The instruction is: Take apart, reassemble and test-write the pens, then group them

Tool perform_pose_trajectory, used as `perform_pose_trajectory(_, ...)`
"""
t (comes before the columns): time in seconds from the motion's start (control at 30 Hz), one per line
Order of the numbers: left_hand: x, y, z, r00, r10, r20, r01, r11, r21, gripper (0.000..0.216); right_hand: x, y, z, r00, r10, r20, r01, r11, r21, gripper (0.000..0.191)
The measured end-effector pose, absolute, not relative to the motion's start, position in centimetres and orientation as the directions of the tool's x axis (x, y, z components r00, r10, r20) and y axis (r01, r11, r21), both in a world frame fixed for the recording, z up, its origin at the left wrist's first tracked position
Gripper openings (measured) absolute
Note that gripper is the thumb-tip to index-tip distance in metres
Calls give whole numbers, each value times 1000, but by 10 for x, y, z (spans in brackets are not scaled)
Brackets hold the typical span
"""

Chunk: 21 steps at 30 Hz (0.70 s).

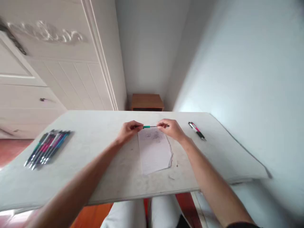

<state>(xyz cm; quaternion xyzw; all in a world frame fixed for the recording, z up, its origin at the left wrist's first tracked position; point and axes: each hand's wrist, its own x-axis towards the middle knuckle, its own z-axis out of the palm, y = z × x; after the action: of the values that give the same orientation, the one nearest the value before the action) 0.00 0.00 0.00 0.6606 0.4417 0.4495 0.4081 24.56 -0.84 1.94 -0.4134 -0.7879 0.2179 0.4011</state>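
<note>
Bare forearms point(95, 172), left hand point(129, 130) and right hand point(172, 128) pinching green-and-dark pen point(146, 127), scribbled paper point(155, 155) (nothing legible)

Green pen point(146, 127) — slim dark rod point(153, 126) exposed — level, near paper point(154, 155).

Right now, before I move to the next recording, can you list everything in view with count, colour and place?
pen piece: one, green with thin dark rod, between the hands
paper: stack, white with dark scribbles, mid-table
pens: several, mixed colours, blurred, table's left
single pen: one, black, white and pink, table's right
table: one, whitish, in front
cabinet: white, left
wooden unit: one, brown, beyond table
walls: pale, behind and right
floor: reddish, below
legs: two, pale trousers, under table
left hand: one, bare, at green end
right hand: one, bare, at rod
</note>
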Motion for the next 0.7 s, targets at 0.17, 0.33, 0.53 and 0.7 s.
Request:
perform_pose_trajectory(0.17, 0, -2, 1, 205, 953, 223, 172, -260, 950, 35, 248, -9, 22, -310, 829, 466, 479, 559, -677, 10)
perform_pose_trajectory(0.33, 0, 0, -3, 174, 964, 201, 102, -221, 970, 42, 247, -10, 23, -292, 837, 462, 476, 547, -689, 10)
perform_pose_trajectory(0.53, -1, 1, -4, 166, 965, 204, 73, -219, 973, 47, 247, -11, 24, -286, 853, 437, 445, 522, -728, 13)
perform_pose_trajectory(0.7, -1, 2, -5, 151, 965, 215, 89, -230, 969, 46, 260, -6, 27, -227, 869, 439, 408, 495, -767, 28)
